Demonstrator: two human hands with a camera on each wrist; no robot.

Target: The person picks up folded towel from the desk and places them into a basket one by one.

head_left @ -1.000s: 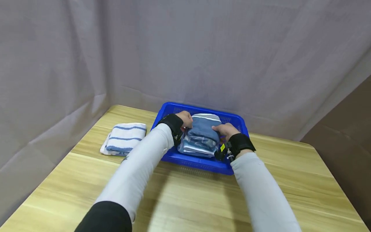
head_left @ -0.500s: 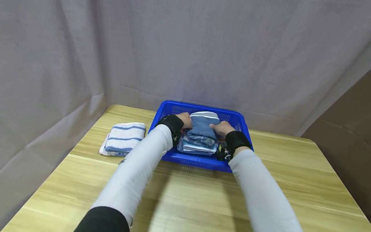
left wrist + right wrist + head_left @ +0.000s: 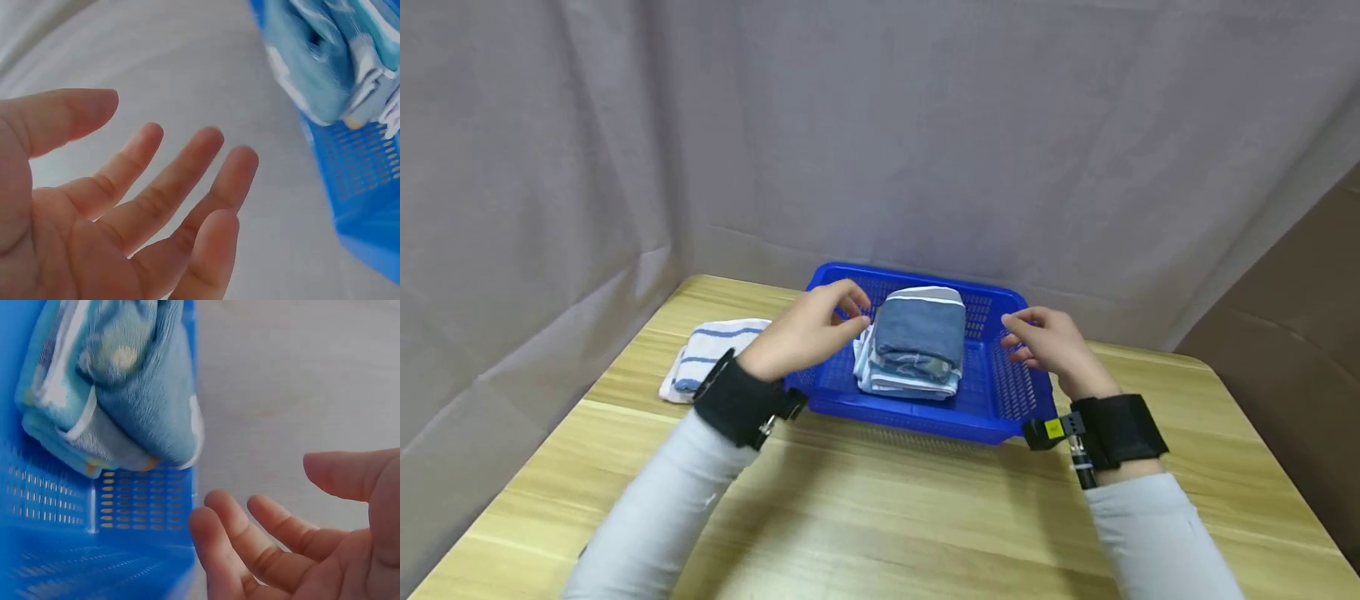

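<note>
A stack of folded towels (image 3: 919,333) sits in the blue plastic basket (image 3: 910,410), a dark blue one with a white-edged grey band on top. My left hand (image 3: 808,329) hovers over the basket's left side, fingers loosely bent and holding nothing. Over the right rim is my right hand (image 3: 1052,346), also holding nothing, its fingers apart from the stack. In the left wrist view the left fingers (image 3: 181,165) are spread beside the basket. The right wrist view shows the towels (image 3: 144,394) with a soft pile, and the right fingers (image 3: 269,550) relaxed near the basket's edge.
A folded white towel with blue stripes (image 3: 711,354) lies on the wooden table (image 3: 880,517) left of the basket, partly hidden by the left hand and wrist. Grey curtain (image 3: 910,133) hangs right behind the basket.
Both hands have let go of the top towel and drawn apart, left hand to the left and right hand to the right. The stack stays in the basket.
</note>
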